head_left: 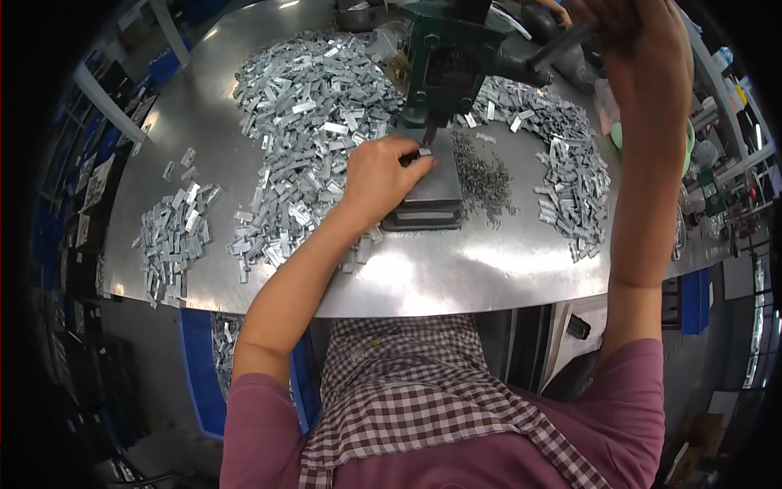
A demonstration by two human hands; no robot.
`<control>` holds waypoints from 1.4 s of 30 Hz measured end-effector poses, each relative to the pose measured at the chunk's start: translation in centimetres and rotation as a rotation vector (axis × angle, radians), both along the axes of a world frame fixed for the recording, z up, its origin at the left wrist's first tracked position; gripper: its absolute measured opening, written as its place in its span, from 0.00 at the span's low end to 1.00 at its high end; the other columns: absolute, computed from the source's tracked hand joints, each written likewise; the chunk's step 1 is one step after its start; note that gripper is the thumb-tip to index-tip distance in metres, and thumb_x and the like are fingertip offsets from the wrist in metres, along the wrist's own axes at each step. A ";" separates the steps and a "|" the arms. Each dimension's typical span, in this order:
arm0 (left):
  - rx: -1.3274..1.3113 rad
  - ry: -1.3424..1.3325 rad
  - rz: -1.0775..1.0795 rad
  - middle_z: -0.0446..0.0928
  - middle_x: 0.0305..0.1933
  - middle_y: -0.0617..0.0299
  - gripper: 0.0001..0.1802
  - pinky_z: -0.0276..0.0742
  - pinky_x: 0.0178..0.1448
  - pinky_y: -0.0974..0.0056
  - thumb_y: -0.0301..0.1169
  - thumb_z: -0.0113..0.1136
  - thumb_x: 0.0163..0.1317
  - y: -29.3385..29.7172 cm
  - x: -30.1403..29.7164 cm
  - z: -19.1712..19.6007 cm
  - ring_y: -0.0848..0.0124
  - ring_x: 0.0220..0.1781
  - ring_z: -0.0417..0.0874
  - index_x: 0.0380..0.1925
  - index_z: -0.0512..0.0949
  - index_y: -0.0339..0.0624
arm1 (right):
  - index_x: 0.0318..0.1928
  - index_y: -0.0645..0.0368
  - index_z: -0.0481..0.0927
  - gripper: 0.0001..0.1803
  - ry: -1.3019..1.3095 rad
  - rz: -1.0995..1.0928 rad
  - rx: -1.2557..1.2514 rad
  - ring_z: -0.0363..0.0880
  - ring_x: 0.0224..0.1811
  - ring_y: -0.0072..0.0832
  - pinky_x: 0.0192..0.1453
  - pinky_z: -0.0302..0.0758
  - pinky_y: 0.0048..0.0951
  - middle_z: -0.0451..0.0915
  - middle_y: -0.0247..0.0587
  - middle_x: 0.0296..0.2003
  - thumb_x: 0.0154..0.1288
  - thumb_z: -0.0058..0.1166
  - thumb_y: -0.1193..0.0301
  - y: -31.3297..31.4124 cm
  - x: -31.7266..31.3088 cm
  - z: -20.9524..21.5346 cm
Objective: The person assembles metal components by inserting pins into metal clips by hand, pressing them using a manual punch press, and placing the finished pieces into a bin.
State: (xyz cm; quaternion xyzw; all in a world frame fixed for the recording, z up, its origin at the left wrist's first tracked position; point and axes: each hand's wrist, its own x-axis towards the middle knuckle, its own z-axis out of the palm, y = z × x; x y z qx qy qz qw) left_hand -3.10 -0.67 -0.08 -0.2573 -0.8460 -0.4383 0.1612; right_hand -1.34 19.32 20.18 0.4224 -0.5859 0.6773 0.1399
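A green hand press (454, 73) stands at the far middle of the metal table, its narrow ram pointing down at a block-like base (436, 183). My left hand (383, 173) reaches over this base, thumb and forefinger pinching a small silver metal piece (424, 152) right under the ram. Up at the top right, my right hand (631, 28) is closed around the press's lever (562, 47); part of its fingers is dark and blurred. Left of the press spreads a large heap of flat silver metal pieces (314, 114), close beside my left wrist.
A smaller pile of silver pieces (175, 236) lies at the table's left edge, another heap (574, 179) on the right. Dark slivers (486, 179) are scattered right of the base. Below the front edge (407, 313) sits a blue bin (194, 367) holding more pieces.
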 end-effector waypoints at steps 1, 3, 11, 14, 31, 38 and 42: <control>-0.018 0.021 0.018 0.78 0.26 0.52 0.17 0.70 0.28 0.62 0.40 0.66 0.45 0.0 -0.2 0.1 0.59 0.23 0.78 0.25 0.80 0.34 | 0.35 0.64 0.72 0.11 -0.023 -0.034 0.018 0.62 0.20 0.18 0.28 0.62 0.23 0.66 0.29 0.19 0.65 0.46 0.67 -0.9 -0.1 0.4; -0.037 -0.007 0.024 0.78 0.24 0.51 0.18 0.70 0.28 0.62 0.41 0.65 0.45 -0.1 -0.3 0.0 0.59 0.22 0.78 0.25 0.80 0.35 | 0.40 0.65 0.71 0.16 -0.046 -0.064 0.040 0.58 0.17 0.15 0.24 0.59 0.19 0.63 0.25 0.17 0.66 0.47 0.62 -1.7 -0.6 0.3; -0.032 -0.011 0.058 0.78 0.24 0.51 0.17 0.71 0.30 0.62 0.42 0.65 0.46 -1.2 0.1 -0.7 0.58 0.24 0.78 0.25 0.80 0.36 | 0.30 0.66 0.74 0.11 0.159 -0.551 0.069 0.66 0.23 0.23 0.34 0.63 0.26 0.71 0.35 0.21 0.61 0.48 0.68 -0.1 3.5 -6.9; 0.042 -0.036 0.006 0.79 0.27 0.53 0.15 0.72 0.31 0.64 0.38 0.65 0.46 -0.4 0.0 -1.0 0.60 0.25 0.79 0.26 0.80 0.36 | 0.31 0.66 0.74 0.16 0.320 -0.336 0.216 0.56 0.17 0.19 0.30 0.57 0.26 0.62 0.29 0.15 0.65 0.43 0.64 -1.4 3.3 -5.3; -0.574 0.198 0.616 0.79 0.34 0.56 0.08 0.73 0.39 0.57 0.30 0.56 0.53 -23.3 0.0 -0.6 0.58 0.35 0.79 0.33 0.81 0.46 | 0.49 0.74 0.70 0.16 0.073 -0.534 -0.231 0.75 0.44 0.34 0.49 0.72 0.32 0.75 0.50 0.41 0.67 0.40 0.73 2.6 -4.1 -2.6; -0.577 -0.122 0.556 0.78 0.29 0.50 0.13 0.71 0.38 0.53 0.39 0.56 0.52 -17.8 -6.8 -3.3 0.52 0.34 0.78 0.26 0.79 0.39 | 0.41 0.66 0.75 0.14 -0.100 -0.044 -0.226 0.74 0.37 0.25 0.43 0.70 0.28 0.77 0.40 0.34 0.63 0.48 0.66 2.5 -3.8 -4.9; -0.548 -0.107 0.483 0.78 0.32 0.48 0.13 0.72 0.40 0.54 0.38 0.55 0.53 -19.6 -8.3 -4.2 0.51 0.36 0.79 0.31 0.79 0.40 | 0.44 0.64 0.77 0.18 -0.234 -0.869 0.458 0.77 0.40 0.32 0.47 0.71 0.31 0.79 0.43 0.38 0.62 0.49 0.61 6.3 -3.6 -12.7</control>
